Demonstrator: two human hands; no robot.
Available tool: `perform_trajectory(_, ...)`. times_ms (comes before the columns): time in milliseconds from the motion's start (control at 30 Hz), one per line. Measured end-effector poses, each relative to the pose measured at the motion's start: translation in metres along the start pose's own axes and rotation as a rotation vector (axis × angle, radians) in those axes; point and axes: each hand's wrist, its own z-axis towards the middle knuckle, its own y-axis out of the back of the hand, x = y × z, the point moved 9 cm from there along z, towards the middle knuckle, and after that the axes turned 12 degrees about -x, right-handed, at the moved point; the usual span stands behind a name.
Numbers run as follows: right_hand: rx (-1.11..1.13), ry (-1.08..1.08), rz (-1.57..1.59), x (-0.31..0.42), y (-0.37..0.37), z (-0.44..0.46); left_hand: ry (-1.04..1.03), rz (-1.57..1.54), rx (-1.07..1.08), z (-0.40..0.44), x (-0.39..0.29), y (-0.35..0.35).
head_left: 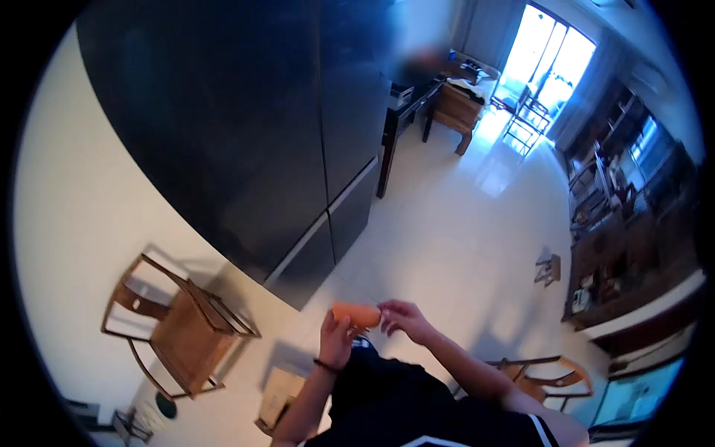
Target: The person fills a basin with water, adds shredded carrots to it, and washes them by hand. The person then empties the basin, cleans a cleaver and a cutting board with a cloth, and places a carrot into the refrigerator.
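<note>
An orange cylinder, like a roll [357, 314], is held up in front of my body, lying roughly level. My left hand [337, 337] is closed around its left end, with the thumb across the front. At the other end, the bent fingertips of my right hand [404, 320] pinch at the roll's edge. Exactly what those fingertips grip is too small to make out. A dark bracelet [326, 365] circles my left wrist.
A tall dark refrigerator [246, 127] stands ahead on the left. Wooden chairs stand at the left [195, 339] and lower right [547, 376]. A cardboard box [280, 395] sits beside my left arm. Farther off are a small stool [548, 270] and a dark wooden cabinet [614, 257].
</note>
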Motion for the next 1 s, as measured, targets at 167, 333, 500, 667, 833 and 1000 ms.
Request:
perform_trajectory(167, 0.017, -0.173, 0.108, 0.047, 0.075, 0.131, -0.077, -0.042, -0.020, 0.088, -0.006, -0.080)
perform_trajectory(333, 0.162, -0.223, 0.020, 0.043, 0.103, 0.330, -0.240, -0.011, -0.192, 0.151, -0.024, -0.088)
perform_trajectory(500, -0.088, -0.427, 0.263, 0.016, 0.130, 0.512, -0.487, -0.130, -0.495, 0.147, -0.031, -0.104)
perform_trajectory(667, -0.087, -0.637, 0.362, -0.033, 0.101, 0.619, -0.687, -0.357, -0.816, 0.114, 0.022, -0.130)
perform_trajectory(833, -0.104, -0.740, 0.470, -0.033, 0.057, 0.585, -0.749, -0.385, -0.944, 0.101, 0.053, -0.167)
perform_trajectory(1000, -0.058, -0.743, 0.607, -0.058, 0.074, 0.603, -0.748, -0.434, -0.913, 0.142, 0.068, -0.176)
